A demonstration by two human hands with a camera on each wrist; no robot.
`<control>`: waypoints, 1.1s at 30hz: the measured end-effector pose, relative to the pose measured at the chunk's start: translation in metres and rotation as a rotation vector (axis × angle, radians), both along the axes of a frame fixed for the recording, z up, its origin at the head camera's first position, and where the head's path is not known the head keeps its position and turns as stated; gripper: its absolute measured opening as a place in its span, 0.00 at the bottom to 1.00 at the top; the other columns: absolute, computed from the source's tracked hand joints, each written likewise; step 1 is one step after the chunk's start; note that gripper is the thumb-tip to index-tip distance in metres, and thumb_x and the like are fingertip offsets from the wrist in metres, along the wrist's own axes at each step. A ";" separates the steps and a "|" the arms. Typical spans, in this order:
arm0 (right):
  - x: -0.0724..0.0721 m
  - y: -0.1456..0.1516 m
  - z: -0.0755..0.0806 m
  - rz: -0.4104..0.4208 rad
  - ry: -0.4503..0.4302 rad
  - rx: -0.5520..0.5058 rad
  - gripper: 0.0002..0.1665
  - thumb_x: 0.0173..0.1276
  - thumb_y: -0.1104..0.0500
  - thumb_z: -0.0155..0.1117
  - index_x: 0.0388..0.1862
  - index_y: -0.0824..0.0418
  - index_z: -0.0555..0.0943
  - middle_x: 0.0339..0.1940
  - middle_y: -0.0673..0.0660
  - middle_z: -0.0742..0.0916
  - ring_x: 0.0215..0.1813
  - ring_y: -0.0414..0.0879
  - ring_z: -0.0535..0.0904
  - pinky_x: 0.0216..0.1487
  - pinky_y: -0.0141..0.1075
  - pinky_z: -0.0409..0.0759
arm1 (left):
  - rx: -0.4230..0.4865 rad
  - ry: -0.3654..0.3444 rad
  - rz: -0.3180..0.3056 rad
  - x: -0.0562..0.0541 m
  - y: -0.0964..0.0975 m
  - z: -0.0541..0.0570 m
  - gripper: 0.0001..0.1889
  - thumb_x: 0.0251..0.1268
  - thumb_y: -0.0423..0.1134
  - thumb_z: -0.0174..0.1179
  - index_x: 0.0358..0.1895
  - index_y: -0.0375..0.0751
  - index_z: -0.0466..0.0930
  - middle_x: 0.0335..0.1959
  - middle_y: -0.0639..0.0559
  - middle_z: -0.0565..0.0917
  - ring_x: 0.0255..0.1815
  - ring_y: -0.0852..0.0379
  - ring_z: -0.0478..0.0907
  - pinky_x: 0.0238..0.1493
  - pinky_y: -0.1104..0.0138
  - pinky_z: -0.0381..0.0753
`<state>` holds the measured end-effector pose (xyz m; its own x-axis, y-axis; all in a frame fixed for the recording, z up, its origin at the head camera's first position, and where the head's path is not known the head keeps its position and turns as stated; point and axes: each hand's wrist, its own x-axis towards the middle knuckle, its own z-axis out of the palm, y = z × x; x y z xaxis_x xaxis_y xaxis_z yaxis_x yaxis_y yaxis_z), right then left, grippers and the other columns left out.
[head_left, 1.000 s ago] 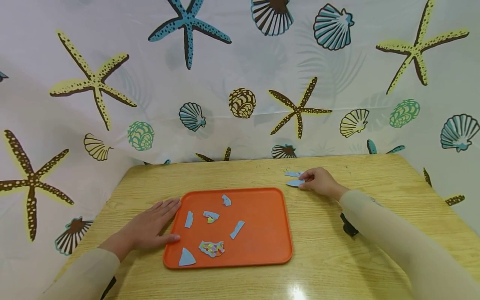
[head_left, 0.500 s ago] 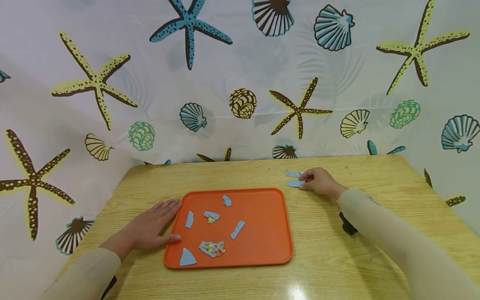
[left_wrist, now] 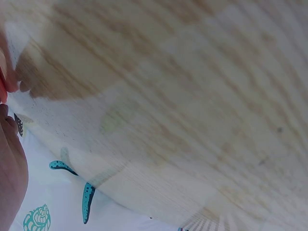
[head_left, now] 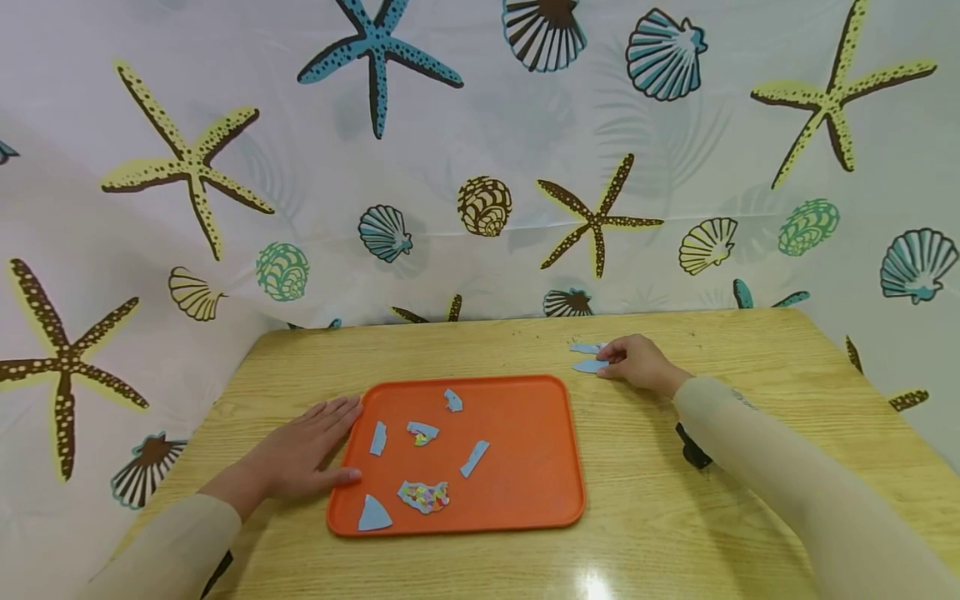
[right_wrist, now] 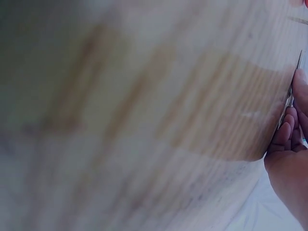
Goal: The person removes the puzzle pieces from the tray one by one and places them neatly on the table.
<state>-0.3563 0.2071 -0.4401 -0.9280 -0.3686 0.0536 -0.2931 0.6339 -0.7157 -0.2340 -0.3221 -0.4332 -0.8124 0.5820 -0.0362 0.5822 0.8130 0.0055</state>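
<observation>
My left hand [head_left: 307, 446] lies with straight fingers along the left rim of an orange-red tray [head_left: 525, 475]. Beyond the tray's far right corner, the thumb and fingers of my right hand [head_left: 637, 364] pinch a pale blue, pointed flat piece [head_left: 588, 367] low over the table. In the right wrist view this piece [right_wrist: 300, 60] shows edge-on as a thin sliver beside the thumb. Just behind it a pale blue strip [head_left: 583, 347] lies on the wood, partly covered by my fingers. The left wrist view catches only part of the left hand [left_wrist: 10, 168].
Scattered on the tray are several pale blue scraps, among them a wedge [head_left: 373, 515], a narrow strip [head_left: 474, 459] and a ragged piece with a colourful pattern [head_left: 424, 497]. The wooden table [head_left: 675, 517] ends at a shell-and-starfish cloth [head_left: 450, 275] behind.
</observation>
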 end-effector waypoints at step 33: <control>0.002 -0.001 0.003 -0.028 -0.046 -0.045 0.16 0.65 0.63 0.68 0.51 0.69 0.82 0.43 0.61 0.83 0.44 0.52 0.76 0.47 0.42 0.77 | 0.002 -0.009 0.016 -0.001 -0.003 -0.003 0.51 0.62 0.73 0.47 0.77 0.36 0.51 0.77 0.45 0.53 0.77 0.45 0.48 0.74 0.52 0.48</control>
<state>-0.3541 0.2065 -0.4369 -0.9398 -0.3407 0.0268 -0.2421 0.6085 -0.7557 -0.2352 -0.3252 -0.4362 -0.8213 0.5690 -0.0420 0.5691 0.8222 0.0123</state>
